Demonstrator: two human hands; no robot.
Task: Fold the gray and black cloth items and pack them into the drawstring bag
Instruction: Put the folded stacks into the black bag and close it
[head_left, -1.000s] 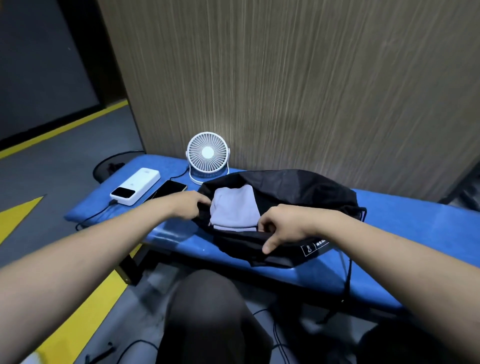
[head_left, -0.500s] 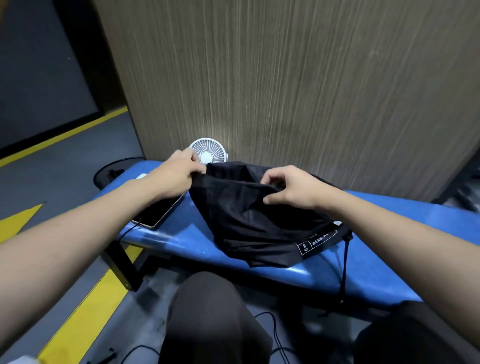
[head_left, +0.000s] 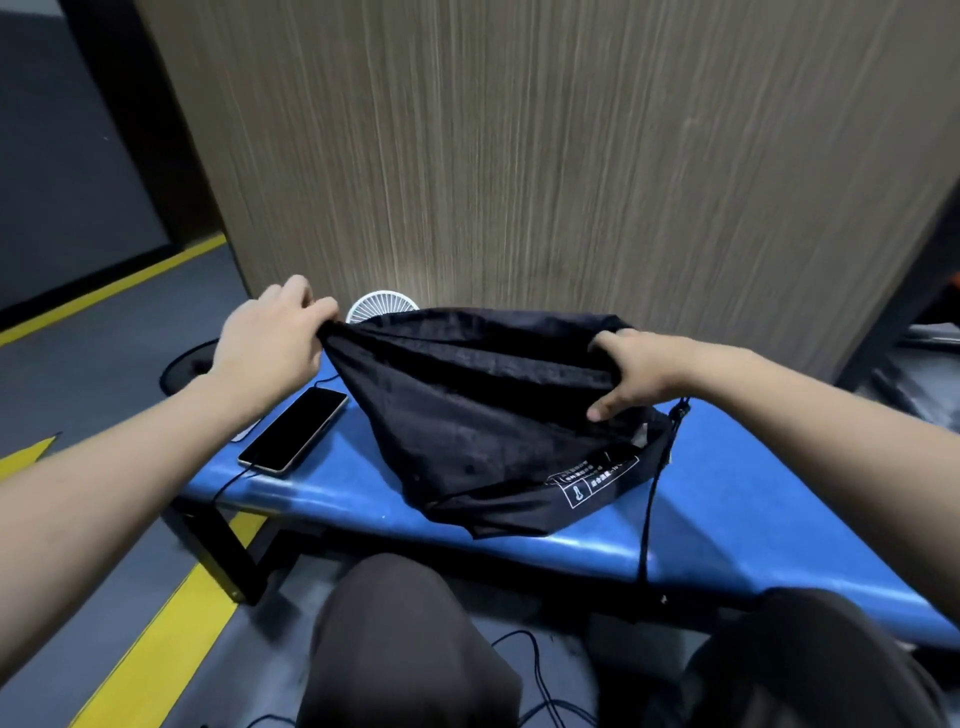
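Note:
The black drawstring bag (head_left: 483, 415) stands lifted by its top edge above the blue bench (head_left: 363, 488), its bottom resting on the padding. My left hand (head_left: 270, 338) pinches the bag's left top corner. My right hand (head_left: 631, 371) grips the right end of the top edge, index finger pointing down. The top edge is stretched taut between both hands. A white label (head_left: 592, 480) shows near the bag's lower right, and a black cord (head_left: 657, 483) hangs down over the bench front. The gray and black cloth items are hidden, no cloth shows outside the bag.
A black phone (head_left: 293, 431) with a cable lies on the bench left of the bag. A white fan (head_left: 379, 310) peeks out behind the bag against the wood-grain wall. My knees (head_left: 395, 639) are below the bench. Cables lie on the floor.
The gray cloth seen in the bag's mouth a second ago is out of sight. Both hands raised the bag's top edge and pulled it apart, stretching it wide.

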